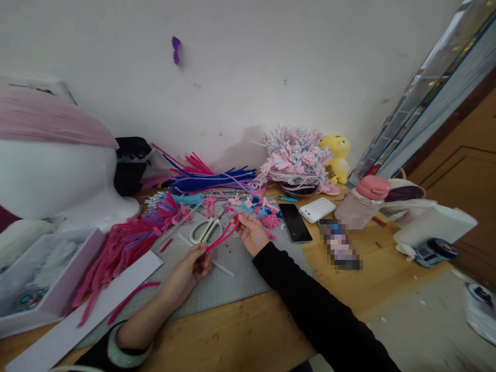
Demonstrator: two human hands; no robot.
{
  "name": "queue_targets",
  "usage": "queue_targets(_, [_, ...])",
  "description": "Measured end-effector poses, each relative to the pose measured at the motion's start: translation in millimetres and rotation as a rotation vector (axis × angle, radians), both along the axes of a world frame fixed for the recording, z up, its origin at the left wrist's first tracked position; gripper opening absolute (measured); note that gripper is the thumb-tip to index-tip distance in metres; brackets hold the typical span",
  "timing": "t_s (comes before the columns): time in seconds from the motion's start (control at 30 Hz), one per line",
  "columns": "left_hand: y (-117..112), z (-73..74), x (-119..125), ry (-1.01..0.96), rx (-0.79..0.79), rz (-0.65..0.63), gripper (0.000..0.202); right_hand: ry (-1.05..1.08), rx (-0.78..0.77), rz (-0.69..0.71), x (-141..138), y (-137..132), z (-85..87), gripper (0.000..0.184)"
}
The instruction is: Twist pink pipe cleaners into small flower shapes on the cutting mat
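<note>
A bright pink pipe cleaner (223, 237), bent into a narrow loop, stretches between my two hands above the grey mat (256, 274). My left hand (194, 263) pinches its near end. At the far end, the fingertips of my right hand (251, 232) are closed on it. Just behind the pipe cleaner lie scissors (205, 232) with pale handles, their blades pointing away. A clear stick (223, 268) rests on the mat beside my left hand. Small pink and blue fuzzy pieces (269, 219) are scattered beyond my right hand.
Pink pipe-cleaner bundles (120, 245), a white strip (112, 297) and a box (77, 279) occupy the left. Blue and pink stems (213, 178) lie along the wall near a flowered headpiece (296, 160). Right are phones (295, 222), a power bank (318, 210) and a bottle (358, 201).
</note>
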State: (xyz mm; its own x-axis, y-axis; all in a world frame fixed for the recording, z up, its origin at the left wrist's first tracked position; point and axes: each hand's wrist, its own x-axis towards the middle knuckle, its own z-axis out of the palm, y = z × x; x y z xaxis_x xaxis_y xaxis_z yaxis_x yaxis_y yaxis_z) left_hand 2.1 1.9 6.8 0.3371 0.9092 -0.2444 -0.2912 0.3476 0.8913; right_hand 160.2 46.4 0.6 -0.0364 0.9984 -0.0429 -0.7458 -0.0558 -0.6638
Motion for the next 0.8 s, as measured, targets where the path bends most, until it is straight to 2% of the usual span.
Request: queue_targets(0.8, [0.3,-0.4,-0.3,-0.009,0.01,-0.012,0.025,-0.018,-0.014,0.026,-0.5,-1.5,3.3,0.01])
